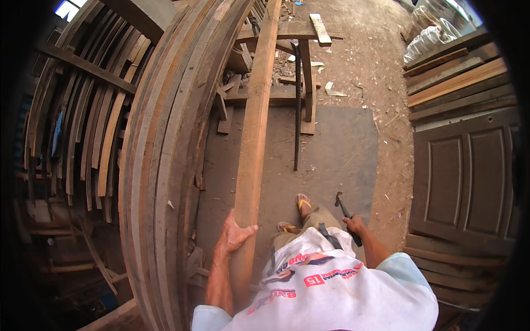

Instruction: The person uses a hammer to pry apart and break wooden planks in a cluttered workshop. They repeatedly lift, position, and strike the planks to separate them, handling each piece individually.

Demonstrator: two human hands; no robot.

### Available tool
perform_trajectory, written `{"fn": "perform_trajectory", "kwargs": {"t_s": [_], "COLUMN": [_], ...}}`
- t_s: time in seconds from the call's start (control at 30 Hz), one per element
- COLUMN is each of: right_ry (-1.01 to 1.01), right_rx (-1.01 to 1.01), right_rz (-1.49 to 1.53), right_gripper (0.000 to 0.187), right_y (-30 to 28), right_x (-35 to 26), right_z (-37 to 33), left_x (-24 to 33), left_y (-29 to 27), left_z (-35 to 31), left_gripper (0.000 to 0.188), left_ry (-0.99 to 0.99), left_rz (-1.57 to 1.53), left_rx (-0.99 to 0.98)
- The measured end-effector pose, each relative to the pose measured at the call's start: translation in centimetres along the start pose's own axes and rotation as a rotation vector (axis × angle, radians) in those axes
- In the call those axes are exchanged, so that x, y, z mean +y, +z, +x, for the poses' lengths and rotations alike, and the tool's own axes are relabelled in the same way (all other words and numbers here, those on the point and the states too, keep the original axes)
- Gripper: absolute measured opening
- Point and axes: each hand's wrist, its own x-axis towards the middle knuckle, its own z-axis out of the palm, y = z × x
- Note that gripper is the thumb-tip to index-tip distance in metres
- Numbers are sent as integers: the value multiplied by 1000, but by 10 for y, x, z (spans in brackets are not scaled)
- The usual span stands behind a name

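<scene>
A long squared wooden beam runs from beside my body away toward the far end, crossing a low wooden trestle. My left hand grips its near part, thumb across the top face and the other fingers down the left side, mostly hidden. Away from the beam, at my right side, my right hand is wrapped round the dark handle of a hammer. The hammer's head points forward, above the floor sheet.
A tall row of planks stands close on the left, with more boards racked beyond. One dark metal bar leans against the trestle. A dark flat sheet covers the floor. At right are a brown panelled door and stacked boards.
</scene>
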Motion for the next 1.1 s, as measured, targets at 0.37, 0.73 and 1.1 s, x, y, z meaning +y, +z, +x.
{"fn": "perform_trajectory", "kwargs": {"t_s": [0.37, 0.73, 1.1], "right_ry": [-3, -118, -696], "right_rx": [-44, -10, 174], "right_rz": [-265, -162, 467], "right_gripper": [52, 48, 36], "right_y": [-13, -20, -43], "right_x": [-68, -91, -220], "right_z": [5, -28, -125], "left_x": [-63, -133, -125], "left_y": [27, 28, 11], "left_z": [-37, -137, -125], "left_gripper": [75, 77, 99], "left_ry": [-123, -282, -200], "left_rz": [32, 59, 221], "left_rx": [50, 127, 181]}}
